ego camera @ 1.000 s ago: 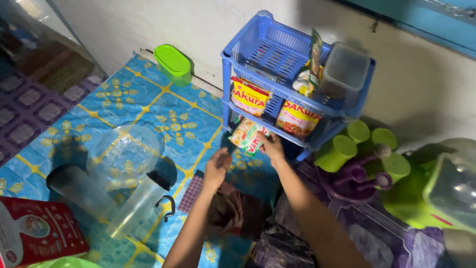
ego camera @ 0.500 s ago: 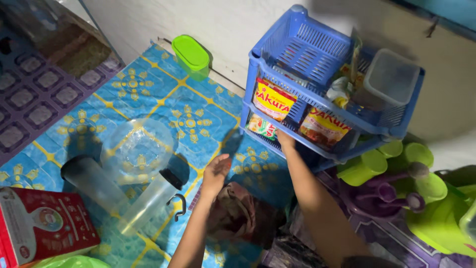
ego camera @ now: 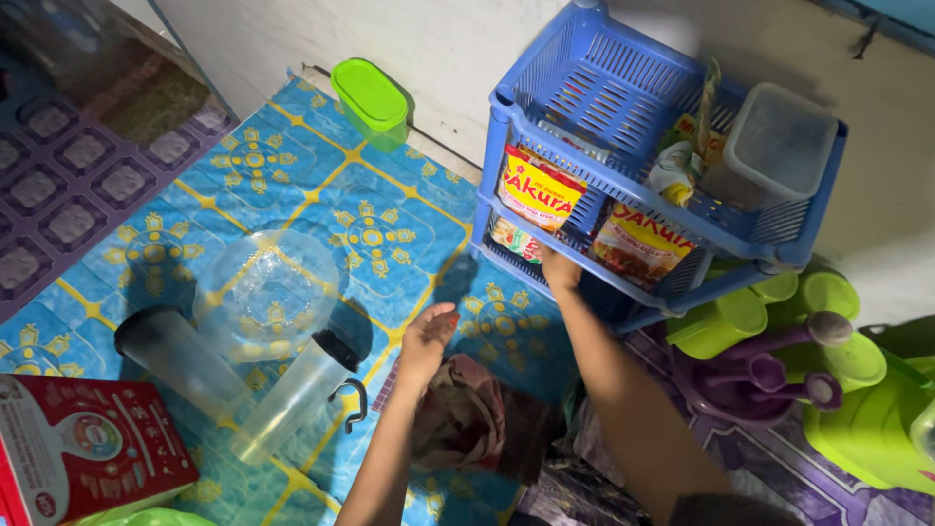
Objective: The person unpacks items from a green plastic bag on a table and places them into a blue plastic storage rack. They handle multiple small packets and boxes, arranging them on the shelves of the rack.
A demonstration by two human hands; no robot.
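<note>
Noodle packet (ego camera: 514,239) sits inside the blue rack (ego camera: 623,97)'s lower shelf; your right hand (ego camera: 560,268) reaches in, fingers hidden, grip indeterminable. Your left hand (ego camera: 429,336) hovers near, fingers loosely curled, empty.

Dim indoor light, brightest on wall top centre; dark shadows at edges, slight blur, no glare.

We see only our two forearms and hands, rising from the bottom edge of the frame toward its middle. Both arms are bare from as far down as the view reaches, with no watch, bracelet or ring that we can make out. Our left hand (ego camera: 429,336) shows bare fingers; our right hand (ego camera: 558,270) is bare as well and partly in shadow.
</note>
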